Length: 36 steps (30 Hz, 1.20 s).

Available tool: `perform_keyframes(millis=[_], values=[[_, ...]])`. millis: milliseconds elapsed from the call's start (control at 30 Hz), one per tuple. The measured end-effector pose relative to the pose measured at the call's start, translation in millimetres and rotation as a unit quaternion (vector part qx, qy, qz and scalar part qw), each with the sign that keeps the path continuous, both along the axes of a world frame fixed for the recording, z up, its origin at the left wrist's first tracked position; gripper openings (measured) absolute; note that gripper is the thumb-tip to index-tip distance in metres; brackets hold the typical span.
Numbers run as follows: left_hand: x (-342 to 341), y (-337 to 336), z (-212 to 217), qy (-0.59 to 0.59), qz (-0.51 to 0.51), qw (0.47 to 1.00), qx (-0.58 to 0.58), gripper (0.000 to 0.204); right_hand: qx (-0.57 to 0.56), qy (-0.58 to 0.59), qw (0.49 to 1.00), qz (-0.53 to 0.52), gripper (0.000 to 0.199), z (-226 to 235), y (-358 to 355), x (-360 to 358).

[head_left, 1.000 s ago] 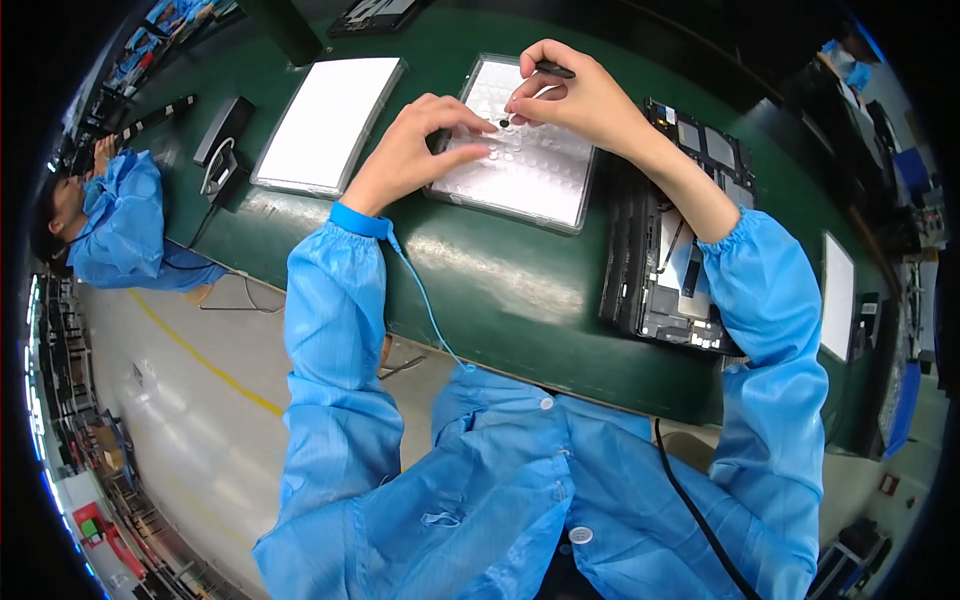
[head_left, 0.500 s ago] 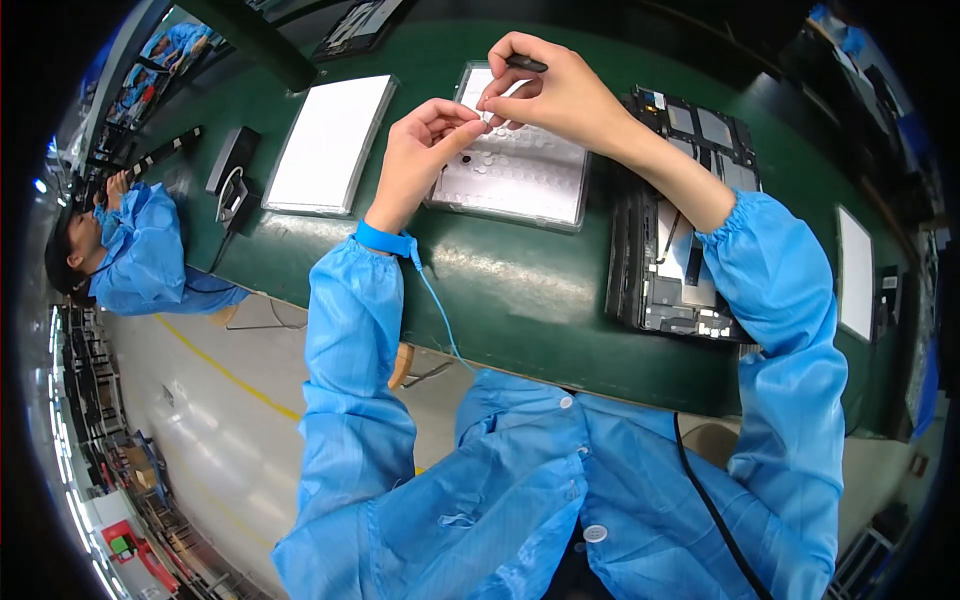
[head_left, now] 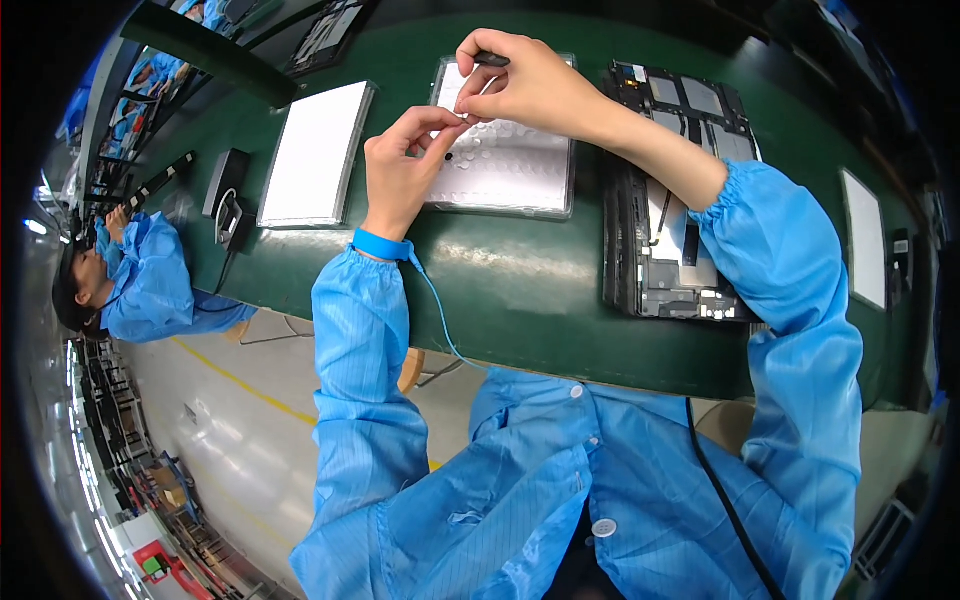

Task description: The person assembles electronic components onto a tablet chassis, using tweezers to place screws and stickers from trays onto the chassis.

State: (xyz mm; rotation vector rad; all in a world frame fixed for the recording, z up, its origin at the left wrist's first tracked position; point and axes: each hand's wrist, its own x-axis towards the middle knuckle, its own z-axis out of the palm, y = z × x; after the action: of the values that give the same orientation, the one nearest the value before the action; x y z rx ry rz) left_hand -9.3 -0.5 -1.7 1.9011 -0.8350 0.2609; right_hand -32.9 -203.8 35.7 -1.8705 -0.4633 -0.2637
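Note:
My left hand and my right hand meet above a flat silver panel lying on the green table. My right hand grips a dark slim tool and its fingertips touch those of my left hand, which pinch something tiny that I cannot make out. A blue wrist strap with a coiled cord is on my left wrist. A dark opened device frame with exposed parts lies right of the panel, under my right forearm.
A second white panel lies to the left, with a small black device beside it. Another white panel sits far right. A person in a blue coat sits at the left edge.
My left hand has lifted off the silver panel and come up to meet my right hand's fingertips. The view has tilted slightly.

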Motion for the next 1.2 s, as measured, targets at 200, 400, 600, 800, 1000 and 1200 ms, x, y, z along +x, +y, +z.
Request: perform_keyframes(millis=[200, 400, 600, 800, 1000, 1200], values=[[0.8, -4.2, -1.7, 0.064, -0.020, 0.998, 0.000, 0.009, -0.017, 0.042, 0.999, -0.011, 0.023, 1.5, -2.4, -0.6], [4.1, 2.7, 6.6, -0.080, -0.015, 0.984, 0.160, 0.011, -0.031, 0.025, 0.997, -0.059, 0.021, 3.6, -10.1, 4.9], [-1.8, -14.6, 11.3, -0.048, 0.020, 0.997, 0.057, 0.019, -0.023, 0.060, 0.997, -0.038, 0.019, 12.9, -16.0, 1.2], [-10.4, -37.5, 45.1, 0.000, 0.014, 1.000, 0.002, 0.017, -0.069, -0.044, 0.995, -0.061, 0.025, 50.1, -24.2, -24.3], [-34.8, -76.7, 101.3, 0.018, -0.067, 0.995, -0.075, 0.020, 0.011, 0.056, 0.996, -0.069, 0.028, 94.1, -87.4, -82.5], [-46.4, -162.1, 119.2, -0.075, -0.223, 0.960, -0.153, 0.024, 0.130, 0.032, 0.986, -0.102, 0.028, 95.1, -132.7, -129.1]])
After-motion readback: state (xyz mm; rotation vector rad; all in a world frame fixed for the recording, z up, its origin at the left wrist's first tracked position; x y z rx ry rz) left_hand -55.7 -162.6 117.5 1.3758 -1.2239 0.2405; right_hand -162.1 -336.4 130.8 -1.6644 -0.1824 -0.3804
